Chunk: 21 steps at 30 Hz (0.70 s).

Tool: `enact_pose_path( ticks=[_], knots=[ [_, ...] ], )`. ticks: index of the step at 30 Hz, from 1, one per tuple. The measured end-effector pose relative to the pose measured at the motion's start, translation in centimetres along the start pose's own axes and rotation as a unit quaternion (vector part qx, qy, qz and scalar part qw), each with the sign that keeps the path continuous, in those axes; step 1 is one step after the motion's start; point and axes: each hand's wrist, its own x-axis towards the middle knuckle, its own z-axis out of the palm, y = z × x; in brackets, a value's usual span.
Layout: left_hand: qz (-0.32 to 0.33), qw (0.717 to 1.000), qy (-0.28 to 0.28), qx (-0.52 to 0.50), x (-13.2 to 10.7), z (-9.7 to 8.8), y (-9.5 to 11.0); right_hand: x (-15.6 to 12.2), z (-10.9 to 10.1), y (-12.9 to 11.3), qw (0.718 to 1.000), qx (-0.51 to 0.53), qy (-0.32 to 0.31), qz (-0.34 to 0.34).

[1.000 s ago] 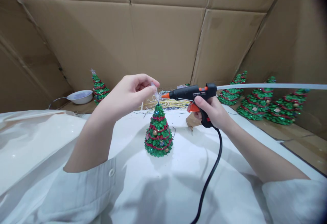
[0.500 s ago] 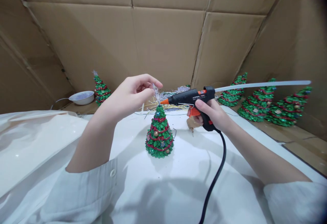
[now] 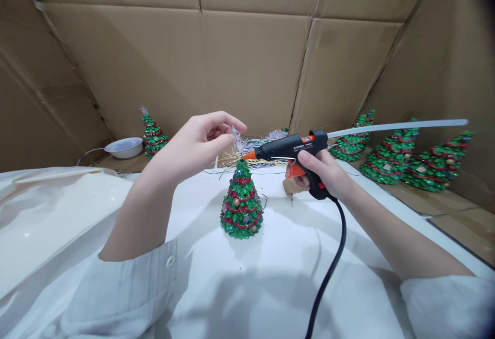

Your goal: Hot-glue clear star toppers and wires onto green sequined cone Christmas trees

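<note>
A small green Christmas tree (image 3: 242,202) with red garlands stands upright on the white sheet (image 3: 266,277) in the middle. My left hand (image 3: 201,143) pinches a tiny clear topper (image 3: 236,140) just above the tree's tip. My right hand (image 3: 323,174) grips a black glue gun (image 3: 294,148) with an orange nozzle, its tip right at the treetop beside the topper. A long clear glue stick (image 3: 398,125) juts out of the gun's back to the right. The gun's black cord (image 3: 328,272) runs down toward the bottom edge.
Several finished trees (image 3: 394,156) lie at the right on cardboard; another tree (image 3: 152,133) stands at the back left next to a white bowl (image 3: 124,147). A heap of thin strands (image 3: 257,156) lies behind the middle tree. Cardboard walls (image 3: 247,55) close in the space.
The glue gun has dropped a little and moved left, bringing its nozzle to the treetop. My left hand has stayed pinched on the topper above the tip.
</note>
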Motion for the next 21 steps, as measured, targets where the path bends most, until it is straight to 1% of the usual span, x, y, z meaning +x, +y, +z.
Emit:
enact_pose_path(
  ticks=[6, 10, 13, 16, 21],
  knots=[
    [0.010, 1.000, -0.009, -0.017, -0.02, -0.05, -0.04, 0.23, 0.23, -0.22, 0.999, 0.035, 0.001, 0.027],
    [0.021, 0.999, -0.022, -0.038, 0.00, -0.09, -0.15, 0.36, 0.25, -0.46, 0.997, 0.051, 0.014, 0.049],
    [0.022, 0.999, -0.021, -0.031, -0.01, -0.12, -0.10, 0.49, 0.13, -0.44, 0.997, 0.058, 0.021, 0.050],
    [0.021, 0.999, -0.019, -0.023, -0.01, -0.14, -0.04, 0.50, 0.08, -0.44, 0.997, 0.068, 0.013, 0.045],
    [0.039, 0.999, -0.008, -0.019, 0.09, -0.16, -0.25, 0.28, 0.34, -0.75, 0.996, 0.056, 0.011, 0.063]
  ],
)
